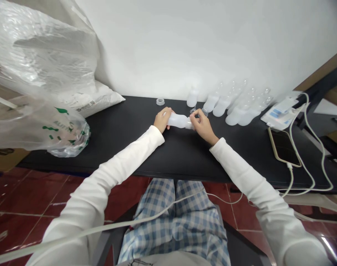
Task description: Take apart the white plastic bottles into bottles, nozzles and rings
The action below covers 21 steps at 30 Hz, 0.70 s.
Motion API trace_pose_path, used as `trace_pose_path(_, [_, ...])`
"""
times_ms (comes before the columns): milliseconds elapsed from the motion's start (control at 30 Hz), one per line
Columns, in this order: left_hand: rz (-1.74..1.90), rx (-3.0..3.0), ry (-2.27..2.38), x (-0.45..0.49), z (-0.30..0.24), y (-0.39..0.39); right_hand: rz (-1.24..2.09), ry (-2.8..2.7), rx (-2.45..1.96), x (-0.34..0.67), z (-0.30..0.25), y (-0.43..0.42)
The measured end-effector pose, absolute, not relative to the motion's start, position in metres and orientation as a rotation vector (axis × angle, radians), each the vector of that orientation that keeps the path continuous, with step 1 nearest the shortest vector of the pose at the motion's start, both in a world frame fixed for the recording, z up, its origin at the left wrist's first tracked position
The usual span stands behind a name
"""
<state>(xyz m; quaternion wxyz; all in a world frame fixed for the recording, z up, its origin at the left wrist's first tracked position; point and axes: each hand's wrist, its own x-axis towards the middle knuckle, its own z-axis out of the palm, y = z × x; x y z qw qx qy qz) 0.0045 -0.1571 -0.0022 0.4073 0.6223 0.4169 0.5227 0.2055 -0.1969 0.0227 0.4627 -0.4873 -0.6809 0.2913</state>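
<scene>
Holding a frosted plastic bottle [179, 120] sideways over the middle of the black counter [124, 147], left hand [161, 120] with fingers [164, 114] curled around the base, right hand [204, 126] with fingers [195, 117] pinched at the neck. Keeping that pinch close and steady suits the neck. Open counter toward the near edge; a row of frosted bottles [235, 111] just beyond the right hand.
</scene>
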Motion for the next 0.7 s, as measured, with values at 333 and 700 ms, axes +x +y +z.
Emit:
trace_pose_path(333, [1.318,1.629,1.111,0.003,-0.002,-0.160,0.878,-1.556,-1.217,0.204,0.024,-0.196])
trace_pose_path(700, [1.425,2.103,1.205,0.000,0.018,-0.175,1.337,-1.304,-1.242,0.205,0.024,-0.195])
